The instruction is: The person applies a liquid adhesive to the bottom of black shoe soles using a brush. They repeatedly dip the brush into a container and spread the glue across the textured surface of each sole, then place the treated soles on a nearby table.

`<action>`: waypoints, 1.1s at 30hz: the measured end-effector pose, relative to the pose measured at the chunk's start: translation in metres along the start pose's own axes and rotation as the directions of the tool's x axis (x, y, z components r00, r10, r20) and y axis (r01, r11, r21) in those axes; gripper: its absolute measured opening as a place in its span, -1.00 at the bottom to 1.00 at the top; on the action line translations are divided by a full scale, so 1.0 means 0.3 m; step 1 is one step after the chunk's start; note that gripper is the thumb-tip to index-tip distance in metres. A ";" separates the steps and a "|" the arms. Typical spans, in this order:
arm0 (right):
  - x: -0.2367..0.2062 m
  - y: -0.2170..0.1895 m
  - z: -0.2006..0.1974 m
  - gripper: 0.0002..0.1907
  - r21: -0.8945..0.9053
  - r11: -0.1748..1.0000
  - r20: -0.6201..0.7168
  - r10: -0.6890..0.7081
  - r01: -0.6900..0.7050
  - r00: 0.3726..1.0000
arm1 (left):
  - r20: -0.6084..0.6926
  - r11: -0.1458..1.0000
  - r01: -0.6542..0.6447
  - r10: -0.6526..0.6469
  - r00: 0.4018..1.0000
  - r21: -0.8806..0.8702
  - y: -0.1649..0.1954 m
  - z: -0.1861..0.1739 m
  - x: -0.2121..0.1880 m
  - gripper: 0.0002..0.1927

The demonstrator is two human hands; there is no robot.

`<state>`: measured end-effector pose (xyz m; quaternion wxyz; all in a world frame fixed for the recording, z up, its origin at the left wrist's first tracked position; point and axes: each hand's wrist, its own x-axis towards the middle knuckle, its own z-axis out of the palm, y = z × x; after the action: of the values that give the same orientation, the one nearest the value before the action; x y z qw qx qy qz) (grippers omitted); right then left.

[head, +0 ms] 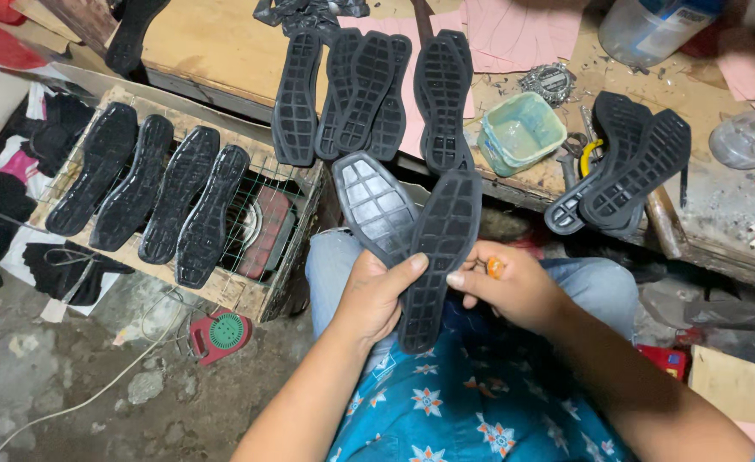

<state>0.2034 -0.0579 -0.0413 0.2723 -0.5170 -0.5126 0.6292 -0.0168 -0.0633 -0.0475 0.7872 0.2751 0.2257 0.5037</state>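
Two black shoe soles (429, 248) held at frame centre: left hand (376, 295) wrapped around both, right hand (514, 287) pinching a small orange thing (495, 268). Could slip down to the lap from a loose grip.

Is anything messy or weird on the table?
Yes. Small scraps are scattered over the workbench at the right, beside a tipped clear cup. The black soles overhang the bench edge.
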 end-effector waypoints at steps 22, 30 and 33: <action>0.057 0.066 -0.013 -0.69 0.085 0.992 -0.043 0.093 -0.089 0.995 | -0.031 0.992 -0.039 0.036 0.999 -0.117 -0.089 -0.063 0.137 -0.58; 0.037 0.023 -0.082 -0.68 0.037 0.999 -0.135 0.013 -0.008 0.991 | -0.229 0.032 0.321 0.768 0.598 0.947 0.333 -0.330 0.412 -0.26; 0.032 0.039 -0.082 -0.70 -0.088 0.996 -0.107 0.001 -0.010 0.994 | -0.513 0.142 0.545 0.587 0.626 0.826 0.397 -0.342 0.440 -0.06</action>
<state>0.2254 -0.0442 -0.0543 0.2744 -0.5629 -0.5231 0.5781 -0.1097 0.1196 -0.0558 0.2018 0.4722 0.8052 0.2966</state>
